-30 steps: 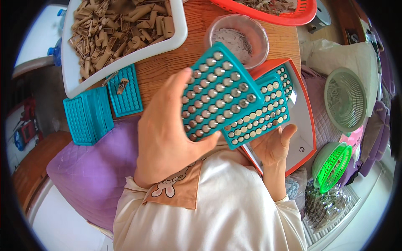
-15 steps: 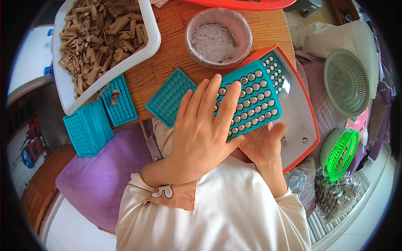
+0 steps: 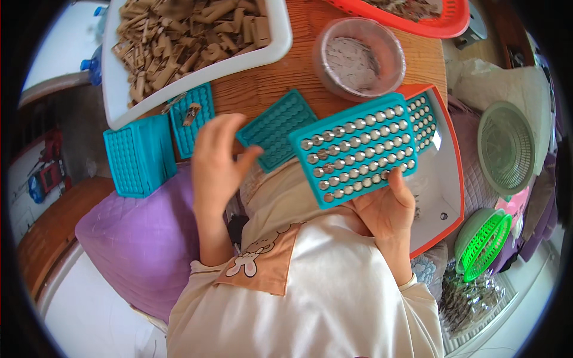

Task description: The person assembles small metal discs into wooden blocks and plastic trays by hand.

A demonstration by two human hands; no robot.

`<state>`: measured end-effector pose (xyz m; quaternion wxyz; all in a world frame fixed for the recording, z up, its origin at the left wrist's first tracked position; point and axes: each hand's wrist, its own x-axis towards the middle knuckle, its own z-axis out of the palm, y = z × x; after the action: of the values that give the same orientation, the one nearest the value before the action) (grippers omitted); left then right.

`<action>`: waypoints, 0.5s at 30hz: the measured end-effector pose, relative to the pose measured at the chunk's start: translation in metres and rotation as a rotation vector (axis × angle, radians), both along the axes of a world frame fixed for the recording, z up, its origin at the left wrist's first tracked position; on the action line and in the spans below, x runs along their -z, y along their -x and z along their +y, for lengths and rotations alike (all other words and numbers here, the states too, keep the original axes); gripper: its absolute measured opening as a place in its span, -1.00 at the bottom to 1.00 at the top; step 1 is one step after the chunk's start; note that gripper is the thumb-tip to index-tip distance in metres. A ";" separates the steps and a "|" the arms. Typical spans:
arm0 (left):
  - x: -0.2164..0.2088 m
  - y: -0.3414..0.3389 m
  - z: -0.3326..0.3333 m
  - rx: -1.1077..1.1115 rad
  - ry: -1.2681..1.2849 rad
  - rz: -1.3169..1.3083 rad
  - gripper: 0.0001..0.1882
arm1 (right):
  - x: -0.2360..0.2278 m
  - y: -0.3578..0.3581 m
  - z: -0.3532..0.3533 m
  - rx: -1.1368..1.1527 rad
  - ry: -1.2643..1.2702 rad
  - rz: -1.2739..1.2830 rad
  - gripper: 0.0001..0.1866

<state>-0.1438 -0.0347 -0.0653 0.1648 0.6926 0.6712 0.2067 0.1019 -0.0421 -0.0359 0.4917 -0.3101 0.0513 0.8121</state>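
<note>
My right hand (image 3: 388, 209) supports a teal tray (image 3: 309, 174) from below, thumb over its near right edge. Rows of small shiny silver round pieces (image 3: 354, 147) fill the tray's hollows. Away from the tray, to its left, my left hand (image 3: 216, 164) is raised with thumb and fingers apart and nothing in it. Beside that hand lies a teal tray with bare hollows (image 3: 279, 132). Farther left, another teal tray (image 3: 200, 132) carries a small brownish piece (image 3: 191, 114). A stack of teal trays (image 3: 140, 158) stands at its left.
A white bin (image 3: 197, 73) of brown pieces stands at the far left. A bowl (image 3: 391, 51) holds pale scraps, near a red basket (image 3: 421, 27). At right, a red-rimmed white box (image 3: 439, 185) contains another filled teal tray (image 3: 421, 122). Green baskets (image 3: 486, 238) lie farther right.
My left hand has lifted off the filled tray and moved left, baring all its rows. The tray stays in my right hand. The whole view has shifted.
</note>
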 end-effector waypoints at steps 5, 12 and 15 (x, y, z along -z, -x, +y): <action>0.040 -0.016 -0.027 0.231 0.114 0.121 -0.43 | 0.002 -0.009 -0.004 0.089 -0.158 0.119 -0.51; 0.024 0.015 -0.036 0.163 0.078 -0.031 -0.57 | 0.000 0.006 -0.005 0.084 -0.225 0.160 -0.54; -0.001 0.030 -0.053 -0.364 -0.035 -0.544 -0.70 | 0.001 0.021 -0.009 0.027 -0.208 0.245 -0.50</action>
<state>-0.1736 -0.0873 -0.0647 0.2864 0.4834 0.7115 0.4219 0.0808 -0.0507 -0.0370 0.5219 -0.1553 0.0308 0.8382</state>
